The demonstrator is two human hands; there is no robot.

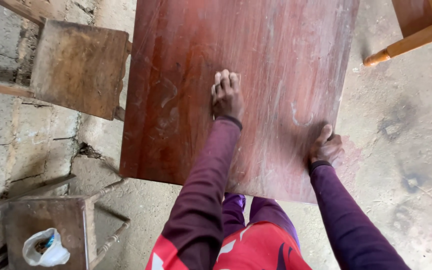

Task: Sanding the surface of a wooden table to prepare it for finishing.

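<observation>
Left hand [226, 95] fingers lie pressed together flat on tabletop [186, 60]; right hand [326, 147] grips its edge.

My left hand [227, 96] presses flat on the reddish wooden counter [186, 60]; my right hand [326, 147] grips its edge

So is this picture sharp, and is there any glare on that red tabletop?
Head view: soft, even daylight, with no hard shadows; the tabletop shows pale dusty streaks rather than glare; the left hand and right hand look sharp, with little blur.
</observation>
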